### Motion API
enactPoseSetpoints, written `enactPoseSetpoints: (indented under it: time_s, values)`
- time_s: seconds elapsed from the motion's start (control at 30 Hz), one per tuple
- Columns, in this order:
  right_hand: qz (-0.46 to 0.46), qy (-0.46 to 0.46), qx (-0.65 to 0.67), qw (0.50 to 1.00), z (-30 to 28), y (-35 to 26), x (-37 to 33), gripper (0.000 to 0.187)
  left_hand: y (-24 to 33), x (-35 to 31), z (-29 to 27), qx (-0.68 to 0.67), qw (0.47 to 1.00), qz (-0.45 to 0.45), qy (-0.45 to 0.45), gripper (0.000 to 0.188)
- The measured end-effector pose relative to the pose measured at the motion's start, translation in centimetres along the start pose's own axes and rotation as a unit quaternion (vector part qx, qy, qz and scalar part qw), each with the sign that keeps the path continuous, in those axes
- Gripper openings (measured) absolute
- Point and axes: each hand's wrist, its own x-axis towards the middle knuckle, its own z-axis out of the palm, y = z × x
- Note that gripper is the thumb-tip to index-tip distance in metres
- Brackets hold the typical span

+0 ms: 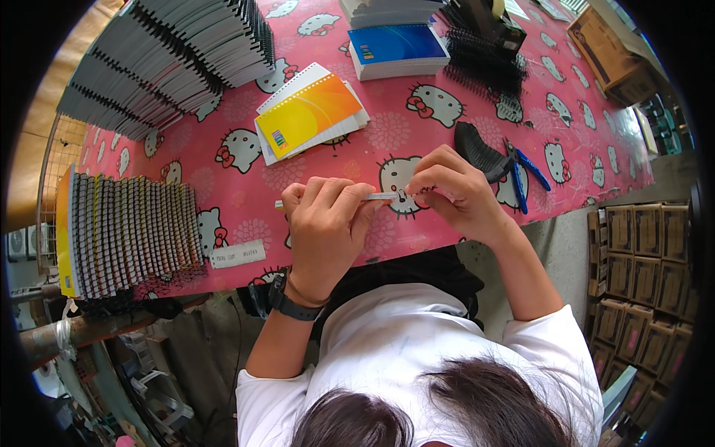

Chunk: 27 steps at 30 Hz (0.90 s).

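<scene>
My left hand (325, 223), wearing a black watch, closes round a thin notebook (381, 197) held edge-on above the table. At its right end are small dark loops of a black spiral coil (403, 197). The fingers of my right hand (460, 195) are pinched together on the coil there; most of it is hidden. To the right of that hand lie blue-handled cutters (517, 175) with their handles apart. Beside them is a black, curved, ridged piece (479, 151). Loose punched sheets with a yellow-orange cover (311, 115) lie beyond my left hand.
Stacks of coil-bound books (171, 56) fill the far left, and a row of spiral notebooks (138, 231) stands nearer. Behind are a blue-covered stack (398, 48) and black coils (488, 71). A paper label (238, 255) lies near the front edge. Cartons (640, 261) are stacked at right.
</scene>
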Motion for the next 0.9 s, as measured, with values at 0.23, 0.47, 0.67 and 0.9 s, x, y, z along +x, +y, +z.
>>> enactPoseSetpoints:
  time_s: [0.23, 0.47, 0.67, 0.9]
  values:
    - [0.11, -0.099, 0.072, 0.986, 0.0, 0.0, -0.2, 0.031, 0.3, 0.0, -0.1, 0.01, 1.0, -0.005, 0.001, 0.017]
    - [0.155, -0.06, 0.013, 0.986, -0.7, -1.1, -0.3, 0.048, 1.5, 0.3, 0.7, -0.033, 0.999, 0.02, -0.035, 0.023]
    - [0.253, 0.023, -0.422, 0.87, -4.1, 1.9, -3.4, 0.038, 1.9, 0.1, 0.5, -0.029, 0.999, 0.019, -0.017, 0.018]
    - [0.065, -0.025, -0.358, 0.931, -2.7, 3.9, -3.3, 0.047, 1.1, -0.4, 0.1, -0.03, 0.998, 0.012, -0.054, 0.014]
